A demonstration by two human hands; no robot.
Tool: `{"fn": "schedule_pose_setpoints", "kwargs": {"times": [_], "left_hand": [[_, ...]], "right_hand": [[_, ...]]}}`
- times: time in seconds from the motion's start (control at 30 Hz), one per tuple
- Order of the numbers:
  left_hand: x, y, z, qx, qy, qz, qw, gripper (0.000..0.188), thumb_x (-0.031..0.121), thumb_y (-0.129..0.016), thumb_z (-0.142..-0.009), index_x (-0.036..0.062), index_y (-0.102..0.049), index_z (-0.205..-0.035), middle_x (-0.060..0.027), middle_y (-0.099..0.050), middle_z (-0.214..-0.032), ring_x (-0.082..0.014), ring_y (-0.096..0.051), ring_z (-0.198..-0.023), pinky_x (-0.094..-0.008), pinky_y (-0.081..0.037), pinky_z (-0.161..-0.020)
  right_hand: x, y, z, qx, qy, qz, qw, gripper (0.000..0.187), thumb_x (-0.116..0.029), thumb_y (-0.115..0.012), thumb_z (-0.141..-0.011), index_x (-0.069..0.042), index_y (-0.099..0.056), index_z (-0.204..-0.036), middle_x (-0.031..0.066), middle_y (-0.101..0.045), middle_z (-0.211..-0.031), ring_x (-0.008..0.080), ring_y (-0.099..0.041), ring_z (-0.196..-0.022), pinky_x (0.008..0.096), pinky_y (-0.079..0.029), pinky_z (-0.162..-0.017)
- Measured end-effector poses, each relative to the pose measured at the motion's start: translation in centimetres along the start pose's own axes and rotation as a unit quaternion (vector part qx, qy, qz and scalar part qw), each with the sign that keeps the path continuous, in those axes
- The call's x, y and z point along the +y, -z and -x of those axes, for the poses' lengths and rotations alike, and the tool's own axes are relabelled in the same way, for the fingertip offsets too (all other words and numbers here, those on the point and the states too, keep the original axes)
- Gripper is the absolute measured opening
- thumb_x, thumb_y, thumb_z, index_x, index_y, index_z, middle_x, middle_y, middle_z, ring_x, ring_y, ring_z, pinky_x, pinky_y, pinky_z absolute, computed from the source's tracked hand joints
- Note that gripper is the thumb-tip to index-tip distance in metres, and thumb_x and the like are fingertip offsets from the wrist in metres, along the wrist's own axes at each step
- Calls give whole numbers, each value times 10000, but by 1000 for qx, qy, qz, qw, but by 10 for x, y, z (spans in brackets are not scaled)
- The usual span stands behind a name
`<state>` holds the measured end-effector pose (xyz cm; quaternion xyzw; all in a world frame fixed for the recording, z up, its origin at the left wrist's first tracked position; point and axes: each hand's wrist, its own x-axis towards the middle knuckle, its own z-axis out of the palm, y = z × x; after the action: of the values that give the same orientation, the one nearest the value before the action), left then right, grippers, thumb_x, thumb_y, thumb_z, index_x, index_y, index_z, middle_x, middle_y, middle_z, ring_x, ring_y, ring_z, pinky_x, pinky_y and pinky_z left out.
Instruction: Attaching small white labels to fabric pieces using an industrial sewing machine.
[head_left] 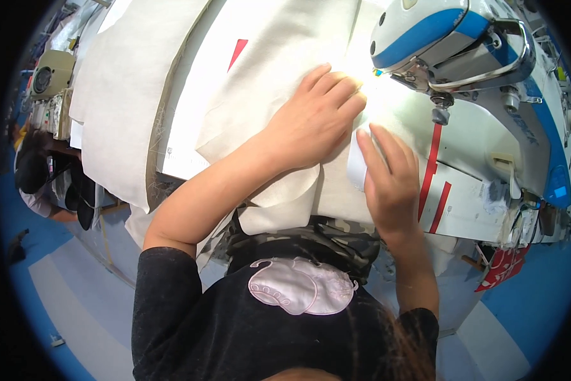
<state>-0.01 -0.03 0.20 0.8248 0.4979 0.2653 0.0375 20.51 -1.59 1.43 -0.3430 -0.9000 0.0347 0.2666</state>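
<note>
Cream fabric (260,76) covers the white sewing table in front of me and drapes down toward my lap. My left hand (317,117) lies over it, palm down, with fingers outstretched toward the brightly lit needle area. A blue and white sewing machine (425,38) stands just to the right of those fingertips; its needle is lost in the glare. My right hand (392,181) rests nearer to me, fingers extended, at the edge of a small white piece (356,166). Whether that piece is paper or cloth I cannot tell. The fabric under both palms is hidden.
Another large cream panel (123,101) hangs over the table's left side. Red tape strips (432,171) mark the tabletop on the right. A person (34,171) sits at the far left, near a beige device (52,75). A red cloth (502,268) hangs at the right edge.
</note>
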Motion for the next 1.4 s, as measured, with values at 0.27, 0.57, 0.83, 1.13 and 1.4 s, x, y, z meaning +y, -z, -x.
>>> {"fn": "schedule_pose_setpoints", "kwargs": {"times": [0.27, 0.57, 0.83, 1.13, 1.4], "left_hand": [[-10, -3, 1, 10, -34, 4, 999, 349, 65, -645, -892, 4, -604, -1233, -140, -598, -1305, -339, -541, -1276, -528, -334, -1201], [9, 25, 13, -25, -26, 26, 999, 403, 176, -696, -943, 35, -605, -1310, -159, -579, -1364, -380, -520, -1308, -530, -331, -1206], [33, 34, 60, -86, -42, 63, 993, 460, 213, -700, -944, 61, -609, -1368, -144, -566, -1430, -340, -505, -1376, -545, -307, -1224], [33, 30, 64, -94, -53, 49, 993, 486, 209, -682, -942, 64, -599, -1398, -122, -577, -1438, -309, -512, -1379, -537, -292, -1237], [35, 35, 62, -106, -57, 38, 992, 442, 184, -685, -940, 78, -625, -1365, -114, -578, -1437, -325, -518, -1368, -560, -304, -1227]], "right_hand": [[-30, 9, 31, 12, -45, -98, 994, 472, 27, -800, -762, -41, -730, -1224, 123, -662, -1286, 295, -656, -1138, 400, -543, -957], [-41, -1, 46, 7, -71, -87, 994, 420, -20, -792, -805, -14, -724, -1220, 112, -678, -1303, 294, -642, -1177, 415, -509, -989], [-63, 7, 54, -25, -86, -55, 994, 324, -18, -668, -890, 7, -709, -1210, 139, -665, -1341, 282, -611, -1277, 495, -392, -1117], [-64, 15, 77, -20, -115, -97, 988, 415, 21, -637, -889, 22, -662, -1303, 157, -629, -1404, 309, -573, -1333, 498, -389, -1133], [-64, 14, 79, -23, -100, -89, 991, 406, 1, -626, -899, -4, -668, -1303, 141, -625, -1416, 292, -567, -1342, 486, -390, -1140]]}}
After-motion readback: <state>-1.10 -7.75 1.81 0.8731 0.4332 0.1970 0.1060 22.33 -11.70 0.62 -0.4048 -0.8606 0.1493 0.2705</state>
